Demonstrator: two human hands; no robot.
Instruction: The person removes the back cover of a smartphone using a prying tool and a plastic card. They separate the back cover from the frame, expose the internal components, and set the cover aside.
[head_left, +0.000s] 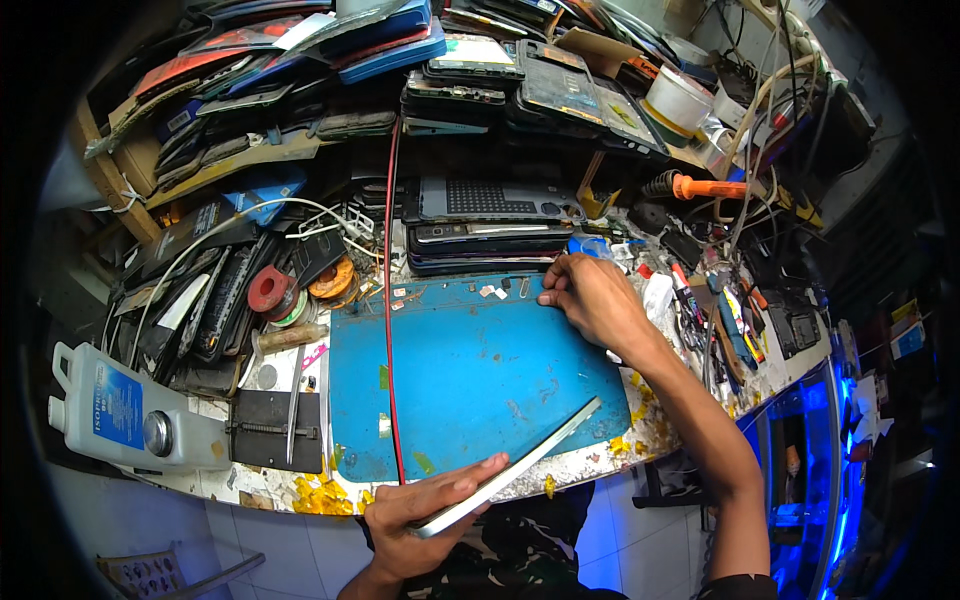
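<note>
My left hand (425, 505) grips a slim phone (510, 480) by its lower end, over the front edge of the bench. The phone is tilted and seen nearly edge-on, with a pale frame; its faces are mostly hidden. Over at the far right corner of the blue work mat (460, 350), my right hand (595, 300) has its fingers pinched together. Whatever sits between those fingertips is too small or hidden to make out. Just left of them, small parts and chips (490, 291) lie along the mat's far strip.
A red cable (391, 300) runs down across the mat. Stacked devices (490, 240) stand behind it, below a loaded shelf. Solder spools (272, 290) and a white plastic jug (140, 415) are at left. Tools and pens (725, 320) crowd the right, below an orange-handled tool (710, 188).
</note>
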